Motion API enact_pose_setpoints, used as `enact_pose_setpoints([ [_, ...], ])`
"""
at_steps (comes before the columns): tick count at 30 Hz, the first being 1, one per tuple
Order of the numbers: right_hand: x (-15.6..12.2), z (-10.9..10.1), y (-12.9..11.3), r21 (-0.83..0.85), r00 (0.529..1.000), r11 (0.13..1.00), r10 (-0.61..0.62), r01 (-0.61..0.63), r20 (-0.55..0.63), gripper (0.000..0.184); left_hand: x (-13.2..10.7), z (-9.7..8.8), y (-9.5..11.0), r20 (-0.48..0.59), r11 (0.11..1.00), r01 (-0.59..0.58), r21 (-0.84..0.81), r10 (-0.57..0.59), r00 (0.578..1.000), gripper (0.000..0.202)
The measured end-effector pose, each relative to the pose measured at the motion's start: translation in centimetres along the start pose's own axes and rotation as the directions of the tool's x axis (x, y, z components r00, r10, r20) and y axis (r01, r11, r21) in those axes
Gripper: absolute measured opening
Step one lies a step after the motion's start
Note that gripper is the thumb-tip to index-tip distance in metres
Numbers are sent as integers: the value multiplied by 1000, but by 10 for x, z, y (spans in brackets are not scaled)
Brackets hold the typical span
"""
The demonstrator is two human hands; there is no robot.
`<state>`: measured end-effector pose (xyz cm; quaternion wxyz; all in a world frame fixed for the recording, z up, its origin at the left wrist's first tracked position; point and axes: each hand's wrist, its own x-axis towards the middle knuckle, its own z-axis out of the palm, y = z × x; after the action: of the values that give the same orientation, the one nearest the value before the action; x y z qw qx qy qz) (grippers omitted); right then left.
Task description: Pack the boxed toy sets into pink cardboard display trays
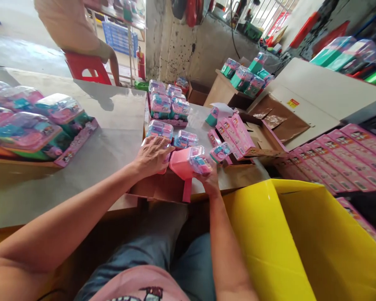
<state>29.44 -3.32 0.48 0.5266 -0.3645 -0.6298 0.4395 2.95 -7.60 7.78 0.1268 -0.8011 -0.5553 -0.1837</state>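
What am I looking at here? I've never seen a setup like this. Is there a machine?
No machine: these are a person's own two bare hands. The single picture comes from a camera worn on the person's head, looking forward and down, so you see their arms and lap.

The right hand holds a pink pack with a clear lid. The left hand lies over packs beside it, above an open carton.

On the table, a printed tray of clear-lidded packs stands at the left, and another filled tray stands beyond the hands. A yellow box is at the right. Another person sits in the background.
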Motion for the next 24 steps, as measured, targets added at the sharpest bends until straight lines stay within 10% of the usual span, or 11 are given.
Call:
enact_pose_setpoints([
  [7, 14, -12, -18, -318, 995, 948, 5, 27, 100, 97, 1, -3, 2, 82, 1000, 15, -4, -15, 996, 29],
  [12, 10, 17, -69, -788, 937, 516, -266, 335, 225, 83, 7, -10, 10, 217, 999, 29, 22, -33, 976, 20],
  [16, 5, 62, -77, -780, 828, 283, -130, 559, 546, 45, 8, -13, 10, 235, 999, 32, 34, -39, 971, 24],
  [24, -7, 76, -60, -751, 764, 190, 11, 632, 645, 47, 7, -20, 7, 232, 999, 33, 9, -34, 972, 38],
])
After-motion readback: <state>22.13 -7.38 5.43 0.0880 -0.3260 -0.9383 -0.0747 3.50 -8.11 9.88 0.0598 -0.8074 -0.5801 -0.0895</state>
